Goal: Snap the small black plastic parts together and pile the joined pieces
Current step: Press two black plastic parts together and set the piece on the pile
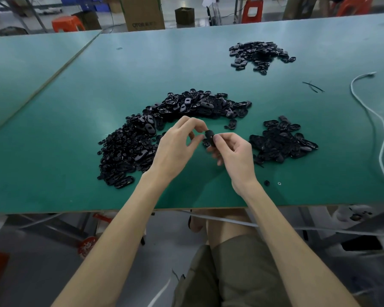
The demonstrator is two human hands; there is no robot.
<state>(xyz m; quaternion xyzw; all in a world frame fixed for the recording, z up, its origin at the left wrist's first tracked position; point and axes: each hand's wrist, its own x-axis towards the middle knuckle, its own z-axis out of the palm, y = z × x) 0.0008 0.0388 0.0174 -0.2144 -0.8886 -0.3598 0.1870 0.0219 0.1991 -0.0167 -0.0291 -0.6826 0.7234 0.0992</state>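
Centre of frame, head view: both hands meet just above the green table (75,173), with one black part (209,137) between them.
Right hand (235,154): clamped on the black part, thumb on the near face and the other fingers curled round behind it, so it's held up off the table.
Left hand (175,147): fingers curled, and the fingertips (200,127) come right up to the part's left edge. Honestly can't tell if it's actually pinching the piece or just touching it.
Black part: small, dark and roundish. It's too blurry to say whether it's one piece or two pushed together.
Crescent pile (142,138): a big heap of loose black bits that curves from lower left up and over behind the hands. Some are flat ovals with a slot in them.
Right-hand pile (284,142): a smaller heap just right of the right hand, well apart from the crescent.
Far pile (259,55): another heap in the upper right of the frame, way back on the table.
Strays: one little black bit (267,183) and a tiny white ring (279,183) sit near the right wrist.
Right edge: a white cable (379,129) snakes down the table, with thin black strips (313,87) lying left of its top end.
Top of frame: a cardboard box (142,12) and a red stool (68,23) stand on the floor beyond the table.
Bottom: bare forearms and olive shorts (231,273).
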